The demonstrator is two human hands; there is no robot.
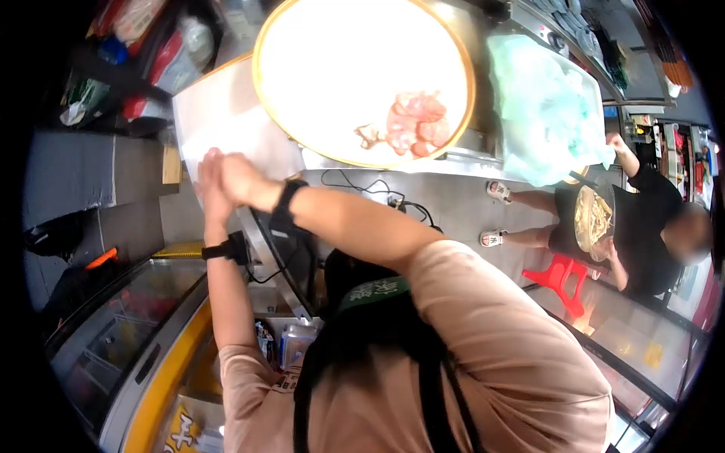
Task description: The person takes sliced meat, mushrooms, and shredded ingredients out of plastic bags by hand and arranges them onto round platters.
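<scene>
My left hand (213, 189) and my right hand (243, 180) are pressed against each other over the near edge of a white work surface (276, 147). The fingers of both are closed together, and anything between them is hidden. To their right lies a large round white board (355, 68) with a yellow rim, washed out by glare. Pink raw meat slices (418, 124) lie on its near right part. A small pale brownish piece (368, 137) sits beside the meat. Neither hand touches the board or the meat.
A translucent green plastic bag (540, 106) covers a container on the right. Another person (649, 189) there holds a clear bowl of pale strips (593, 219). A red stool (561, 283) stands nearby. Black cables (393, 198) hang under the counter. A glass-topped freezer (121, 340) is at left.
</scene>
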